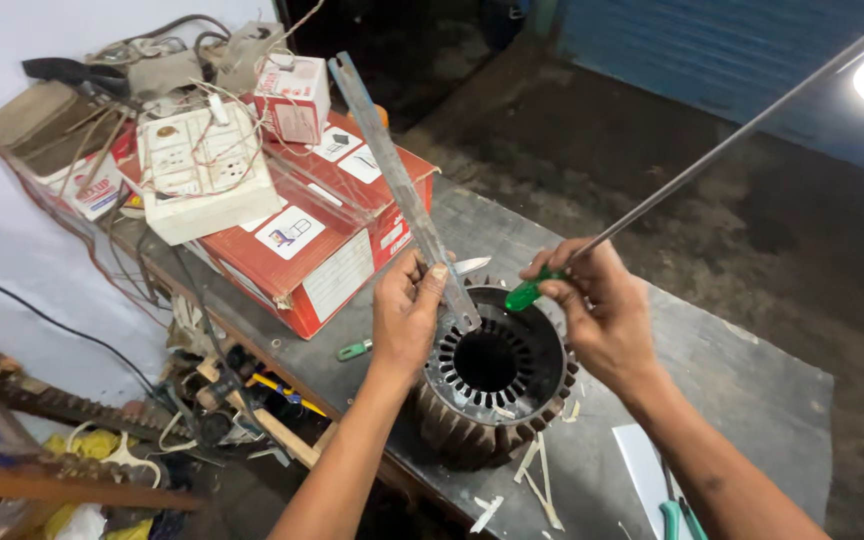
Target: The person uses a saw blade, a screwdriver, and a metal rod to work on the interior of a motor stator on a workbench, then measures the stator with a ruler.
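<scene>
A round slotted motor stator (497,375) stands on a dark metal table (752,380). My left hand (407,315) holds a long flat metal strip (397,180), its lower end resting on the stator's rim. My right hand (597,305) grips a long thin metal rod (732,140) with a green handle (530,293) at its lower end, just above the stator's far rim. The rod runs up to the top right.
A red cardboard box (327,235) lies at the table's left, with a white switch board (202,170), small boxes and tangled wires on it. A small green-handled screwdriver (354,350) lies by the box. Paper strips (542,480) and teal-handled scissors (680,518) lie near the front edge.
</scene>
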